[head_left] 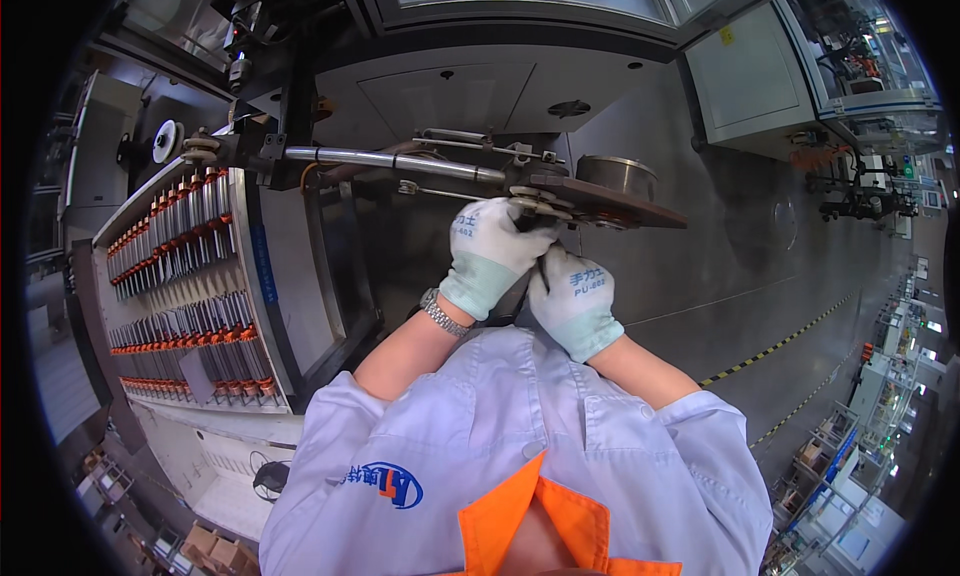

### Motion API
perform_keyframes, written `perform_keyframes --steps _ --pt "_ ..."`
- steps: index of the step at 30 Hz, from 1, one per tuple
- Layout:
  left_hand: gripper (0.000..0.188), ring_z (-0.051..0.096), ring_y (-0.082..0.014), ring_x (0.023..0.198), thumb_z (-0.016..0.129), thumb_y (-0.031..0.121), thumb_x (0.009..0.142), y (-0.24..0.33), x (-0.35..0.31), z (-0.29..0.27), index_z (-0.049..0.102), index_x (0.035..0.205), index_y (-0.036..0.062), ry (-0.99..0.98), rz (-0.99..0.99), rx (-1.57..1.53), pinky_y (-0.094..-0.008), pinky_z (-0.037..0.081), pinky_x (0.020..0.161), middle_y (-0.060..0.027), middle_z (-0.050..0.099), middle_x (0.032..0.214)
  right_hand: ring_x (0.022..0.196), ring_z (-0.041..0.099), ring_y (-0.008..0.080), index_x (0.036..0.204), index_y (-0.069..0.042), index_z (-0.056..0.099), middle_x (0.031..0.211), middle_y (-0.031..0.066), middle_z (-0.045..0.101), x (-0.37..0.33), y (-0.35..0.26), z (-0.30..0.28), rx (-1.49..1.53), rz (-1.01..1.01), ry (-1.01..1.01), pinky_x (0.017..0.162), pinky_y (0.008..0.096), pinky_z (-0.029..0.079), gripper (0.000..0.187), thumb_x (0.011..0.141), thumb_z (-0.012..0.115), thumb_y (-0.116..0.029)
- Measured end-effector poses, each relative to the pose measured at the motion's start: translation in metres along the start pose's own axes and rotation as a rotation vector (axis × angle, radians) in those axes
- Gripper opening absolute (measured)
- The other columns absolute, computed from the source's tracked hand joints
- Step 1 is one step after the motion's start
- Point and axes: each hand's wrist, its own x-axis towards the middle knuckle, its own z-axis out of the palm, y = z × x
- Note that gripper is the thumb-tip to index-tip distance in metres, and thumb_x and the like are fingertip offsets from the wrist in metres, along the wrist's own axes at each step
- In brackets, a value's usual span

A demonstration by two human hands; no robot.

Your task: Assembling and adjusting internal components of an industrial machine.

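Both my hands wear white gloves with pale green cuffs and meet in front of a machine arm. My left hand (492,238) is closed, its fingertips curled at a dark part just below the round metal discs (542,202) at the arm's end. My right hand (574,292) sits lower and to the right, its fingers pressed together beside the left fingertips. Whatever they grip is dark and mostly hidden. From the left, a shiny metal rod (395,163) runs to the discs. A brown flat plate (640,208) extends rightward, with a round metal drum (618,176) behind it.
At the left stands a rack (245,276) with rows of metal shafts (190,231) bearing orange-red parts. A white spool (168,142) is behind it. A machine cabinet (450,96) stands beyond the arm. Yellow-black tape (780,338) crosses the grey floor at the right.
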Motion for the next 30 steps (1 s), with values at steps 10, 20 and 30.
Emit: perform_keyframes --steps 10,20,30 --pt "0.022 0.065 -0.0105 0.083 0.067 0.018 0.091 0.012 -0.001 -0.085 0.071 0.101 -0.0003 -0.328 -0.307 -1.035 -0.0257 0.052 0.077 -0.0040 0.071 0.093 0.070 0.067 0.0307 0.109 0.000 0.065 0.084 0.0185 0.067 0.029 -0.037 -0.045 0.783 -0.028 0.024 0.066 0.0420 0.053 0.022 0.093 0.057 -0.012" --pt "0.028 0.066 -0.0181 0.093 0.063 0.009 0.086 0.054 -0.032 -0.101 0.071 0.109 -0.0033 -0.177 0.000 -0.539 -0.0307 0.052 0.084 -0.0118 0.070 0.103 0.039 0.037 0.0067 0.103 0.006 0.059 0.048 0.0009 0.046 -0.024 0.047 -0.185 1.471 0.323 0.269 0.042 0.0226 0.030 0.033 0.090 0.066 -0.024" --pt "0.045 0.069 -0.0285 0.086 0.062 0.025 0.088 0.130 -0.025 -0.022 0.059 0.131 0.0117 -0.355 0.792 -0.139 -0.0421 0.055 0.075 -0.0123 0.066 0.109 0.062 0.057 0.0162 0.092 0.004 0.064 0.078 0.0107 0.065 -0.099 0.069 -0.279 0.568 0.227 0.077 0.056 0.0267 0.041 0.033 0.086 0.067 -0.028"
